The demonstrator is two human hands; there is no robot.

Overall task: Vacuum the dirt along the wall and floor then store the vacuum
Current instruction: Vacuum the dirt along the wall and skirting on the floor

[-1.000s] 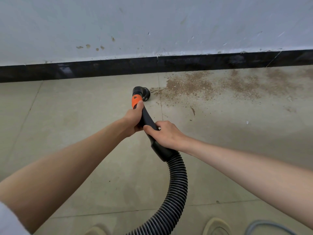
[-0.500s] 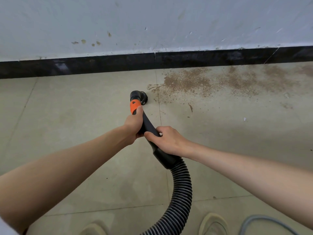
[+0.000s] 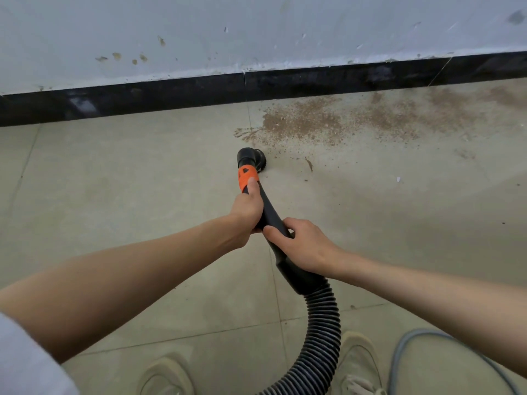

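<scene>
Both hands grasp the vacuum wand: left hand (image 3: 247,208) near the orange collar, right hand (image 3: 302,243) by the hose (image 3: 323,329). Nozzle (image 3: 252,158) sits just short of the dirt (image 3: 302,121), probably touching floor. Vacuuming step: sweep it right along the baseboard (image 3: 171,92).

Two bare forearms reach forward from the lower corners and meet near the middle. The left hand (image 3: 247,208) is the forward one, fingers curled under the vacuum handle (image 3: 271,215), thumb stretched along its top toward the front end. The right hand (image 3: 302,246) grips just behind it, knuckles up, fingers wrapped over the top, thumb on the near side. Both wrists are roughly straight. A pale sleeve (image 3: 25,363) covers the left upper arm.
</scene>
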